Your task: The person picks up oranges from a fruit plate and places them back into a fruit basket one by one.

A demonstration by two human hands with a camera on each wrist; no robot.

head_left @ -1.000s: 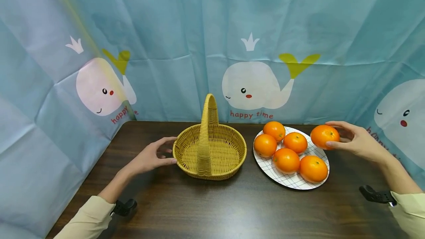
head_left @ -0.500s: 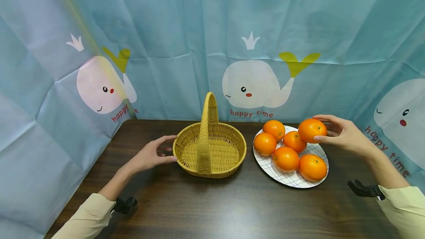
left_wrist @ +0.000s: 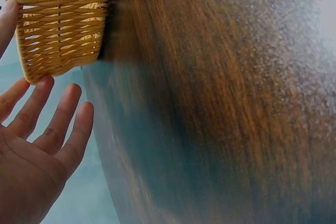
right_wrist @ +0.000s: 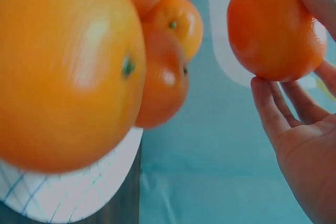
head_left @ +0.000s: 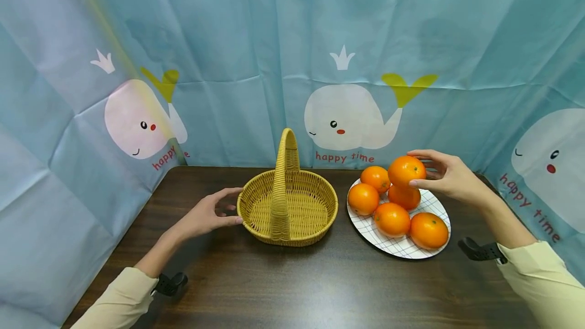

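Observation:
A yellow woven basket (head_left: 299, 240) with a tall arched handle (head_left: 280, 192) stands upright on the table, nothing in it. My left hand (head_left: 205, 216) touches its left end with spread, fairly straight fingers; the left wrist view has fingertips (left_wrist: 46, 81) against the rim of the weave. Between thumb and fingers, my right hand (head_left: 452, 179) holds an orange (head_left: 404, 169) up above the back of a plate. This white, grid-patterned oval plate (head_left: 365, 225) bears several more oranges (head_left: 391, 220). The held orange (right_wrist: 275, 27) hides part of one behind it in the head view.
The dark wooden table (head_left: 256, 288) extends in front of the basket and plate. Behind its back edge hangs a blue curtain (head_left: 233, 116) printed with whales. Black straps (head_left: 482, 250) circle both wrists.
My right hand has carried the orange leftward and slightly up, from the plate's right edge to above its back middle. The left hand keeps its place at the basket.

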